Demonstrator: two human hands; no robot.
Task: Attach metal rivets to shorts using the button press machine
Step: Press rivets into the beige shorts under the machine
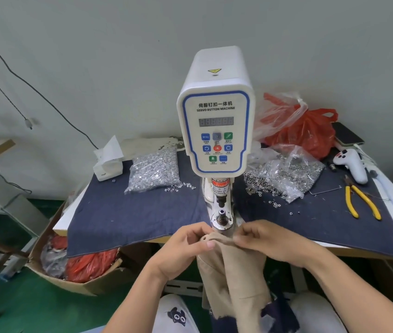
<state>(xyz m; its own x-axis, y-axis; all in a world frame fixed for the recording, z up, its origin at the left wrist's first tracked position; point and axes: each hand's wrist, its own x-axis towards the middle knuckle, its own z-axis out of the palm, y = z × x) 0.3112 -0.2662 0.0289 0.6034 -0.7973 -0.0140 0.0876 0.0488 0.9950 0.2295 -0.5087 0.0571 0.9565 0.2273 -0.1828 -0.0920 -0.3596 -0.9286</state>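
Dark denim cloth covers your surface (123, 212), with the white button press machine (216, 111) standing at its centre. Your left hand (186, 248) and right hand (265, 241) each pinch the top edge of the tan shorts (236, 272) with curled fingers, just before the machine's lower die (222, 216). Bags of rivets (154, 168) lie behind.

Yellow-handled pliers (362, 201) lie on the denim cloth (123, 212) — red bag (310, 133) behind.
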